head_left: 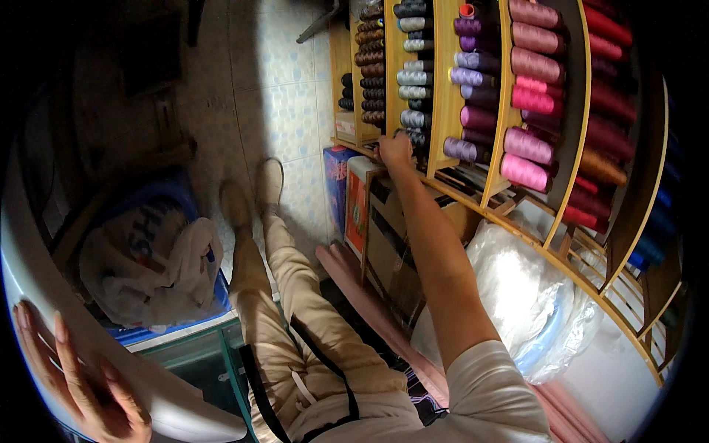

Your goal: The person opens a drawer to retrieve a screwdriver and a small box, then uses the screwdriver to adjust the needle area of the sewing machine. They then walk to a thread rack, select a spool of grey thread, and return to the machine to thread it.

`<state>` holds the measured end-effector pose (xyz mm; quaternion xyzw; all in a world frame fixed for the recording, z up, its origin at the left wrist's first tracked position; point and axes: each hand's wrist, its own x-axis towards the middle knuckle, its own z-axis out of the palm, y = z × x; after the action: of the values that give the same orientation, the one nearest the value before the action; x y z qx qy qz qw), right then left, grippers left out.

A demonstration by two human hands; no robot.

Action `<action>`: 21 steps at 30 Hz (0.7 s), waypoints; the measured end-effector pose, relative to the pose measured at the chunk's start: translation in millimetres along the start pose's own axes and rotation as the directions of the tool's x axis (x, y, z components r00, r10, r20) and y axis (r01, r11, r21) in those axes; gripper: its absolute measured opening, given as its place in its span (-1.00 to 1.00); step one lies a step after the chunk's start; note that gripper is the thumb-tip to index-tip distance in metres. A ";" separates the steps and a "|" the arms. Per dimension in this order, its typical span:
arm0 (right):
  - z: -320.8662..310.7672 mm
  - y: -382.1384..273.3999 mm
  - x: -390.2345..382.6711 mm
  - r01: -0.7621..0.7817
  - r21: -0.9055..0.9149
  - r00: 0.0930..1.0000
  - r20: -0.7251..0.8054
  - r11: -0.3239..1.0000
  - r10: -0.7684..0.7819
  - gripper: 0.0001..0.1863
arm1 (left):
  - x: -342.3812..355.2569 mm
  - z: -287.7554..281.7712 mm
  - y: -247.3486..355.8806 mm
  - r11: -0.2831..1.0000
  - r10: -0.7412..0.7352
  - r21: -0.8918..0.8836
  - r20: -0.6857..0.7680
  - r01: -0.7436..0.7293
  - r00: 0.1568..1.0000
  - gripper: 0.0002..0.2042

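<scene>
My right hand (394, 150) reaches far forward to the bottom of a wooden thread rack (445, 88), its fingers closed around a grey thread spool (415, 137) in the lowest row of the grey column. My left hand (77, 380) lies flat with fingers spread on a curved white surface (44, 295) at the lower left, holding nothing. The rack holds columns of brown, grey, purple, pink and dark red spools.
Cardboard boxes (384, 244) and a red-and-blue carton (347, 188) stand below the rack. A clear plastic bag (524, 295) bulges at the right. A blue crate with a white bag (151, 262) sits at the left. My legs in beige trousers (295, 310) stand on the tiled floor (281, 103).
</scene>
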<state>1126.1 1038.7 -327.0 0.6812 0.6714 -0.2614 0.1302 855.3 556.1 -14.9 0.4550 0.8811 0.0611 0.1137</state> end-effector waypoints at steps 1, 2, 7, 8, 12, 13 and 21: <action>4.5 11.7 12.7 -0.053 0.059 0.998 0.040 0.997 0.051 -0.66 | 3.4 -1.0 3.6 1.000 0.004 -0.010 -0.024 -0.004 1.000 -0.53; 9.0 22.1 24.8 -0.083 0.101 0.996 0.039 0.991 0.080 -0.74 | 1.3 1.0 0.3 1.000 0.026 -0.014 -0.030 -0.027 0.999 -0.52; 0.5 23.7 28.8 -0.477 0.507 0.873 0.183 0.718 0.452 -0.77 | -2.4 4.1 4.2 0.997 -0.080 -0.014 0.017 0.080 0.997 -0.49; -2.1 23.9 28.6 -0.515 0.569 0.844 0.210 0.641 0.493 -0.75 | -6.9 4.8 3.2 0.996 -0.093 0.012 0.027 0.093 0.995 -0.48; -8.1 24.3 27.5 -0.425 0.810 0.832 0.174 0.405 0.526 -0.69 | 0.9 2.3 9.9 0.993 -0.110 -0.050 -0.005 0.109 0.994 -0.43; -9.8 24.7 26.9 -0.443 0.799 0.834 0.200 0.408 0.514 -0.68 | 2.6 1.0 10.1 0.995 -0.101 -0.026 0.001 0.101 0.995 -0.41; 14.4 36.3 33.3 -0.462 0.548 0.884 0.343 0.697 0.317 -0.76 | 7.2 -2.8 9.6 0.997 -0.071 -0.020 0.008 0.071 0.997 -0.41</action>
<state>1157.8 1057.0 -362.9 0.7791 0.3692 -0.5060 0.0277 858.1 567.5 -11.2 0.4226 0.8955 0.0645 0.1237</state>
